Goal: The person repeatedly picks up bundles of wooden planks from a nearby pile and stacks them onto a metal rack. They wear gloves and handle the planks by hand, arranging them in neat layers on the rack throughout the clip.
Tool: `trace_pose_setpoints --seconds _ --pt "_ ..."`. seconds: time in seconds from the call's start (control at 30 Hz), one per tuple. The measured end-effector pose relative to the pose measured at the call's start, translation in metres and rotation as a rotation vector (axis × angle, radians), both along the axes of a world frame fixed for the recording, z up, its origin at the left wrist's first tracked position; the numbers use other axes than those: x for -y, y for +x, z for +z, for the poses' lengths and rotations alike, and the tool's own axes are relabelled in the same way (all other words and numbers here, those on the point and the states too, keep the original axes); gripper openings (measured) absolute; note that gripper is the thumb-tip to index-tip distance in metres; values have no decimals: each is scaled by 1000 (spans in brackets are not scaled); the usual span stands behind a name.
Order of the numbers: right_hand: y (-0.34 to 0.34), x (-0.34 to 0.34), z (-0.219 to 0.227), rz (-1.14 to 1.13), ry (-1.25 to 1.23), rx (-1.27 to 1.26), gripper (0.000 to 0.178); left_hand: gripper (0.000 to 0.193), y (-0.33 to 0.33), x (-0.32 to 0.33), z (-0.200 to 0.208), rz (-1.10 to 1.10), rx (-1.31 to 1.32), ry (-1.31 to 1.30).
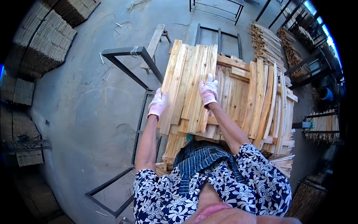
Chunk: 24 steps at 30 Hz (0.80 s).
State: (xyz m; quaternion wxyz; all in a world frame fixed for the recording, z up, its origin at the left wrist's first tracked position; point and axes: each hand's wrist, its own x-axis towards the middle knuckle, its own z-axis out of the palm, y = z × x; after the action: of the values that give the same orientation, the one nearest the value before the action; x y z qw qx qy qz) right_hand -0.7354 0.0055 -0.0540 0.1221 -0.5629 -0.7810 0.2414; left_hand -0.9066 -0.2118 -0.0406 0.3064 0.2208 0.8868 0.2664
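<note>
Several pale wooden slats (190,78) lie side by side in front of me, on top of a larger stack. My left hand (158,102), in a white and pinkish knit glove, is closed on the outer edge of the leftmost slat. A matching glove covers my right hand (209,89), whose fingers curl over the slats at the right of this group. Its fingertips are partly hidden. Beneath and to the right, more boards (232,95) show in the stack, with crosswise pieces between layers.
Curved slats (257,100) rest on the stack's right part. A dark metal frame (126,52) stands at the left, beside a narrow wooden bench (153,44). Bundled slats (48,33) are piled at the far left, and more wood (266,43) lies beyond the stack. Splinters litter the grey floor (93,112).
</note>
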Motion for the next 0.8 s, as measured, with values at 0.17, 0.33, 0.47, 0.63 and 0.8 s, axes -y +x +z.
trace_pose_setpoints --seconds 0.17,0.33,0.47,0.63,0.8 --pt "-7 -2 9 2 -15 54 68 58 11 -2 -9 -1 -10 97" --pt "0 1 18 33 -38 120 72 59 15 3 -18 -69 -9 154" --pt "15 -3 37 80 -177 123 73 80 26 -9 -18 -79 -122 89" --pt "152 -70 84 234 457 310 57 81 78 -22 -24 -113 -522 -93" --pt "337 -172 99 -319 440 491 79 67 151 -71 -25 -306 -645 487"
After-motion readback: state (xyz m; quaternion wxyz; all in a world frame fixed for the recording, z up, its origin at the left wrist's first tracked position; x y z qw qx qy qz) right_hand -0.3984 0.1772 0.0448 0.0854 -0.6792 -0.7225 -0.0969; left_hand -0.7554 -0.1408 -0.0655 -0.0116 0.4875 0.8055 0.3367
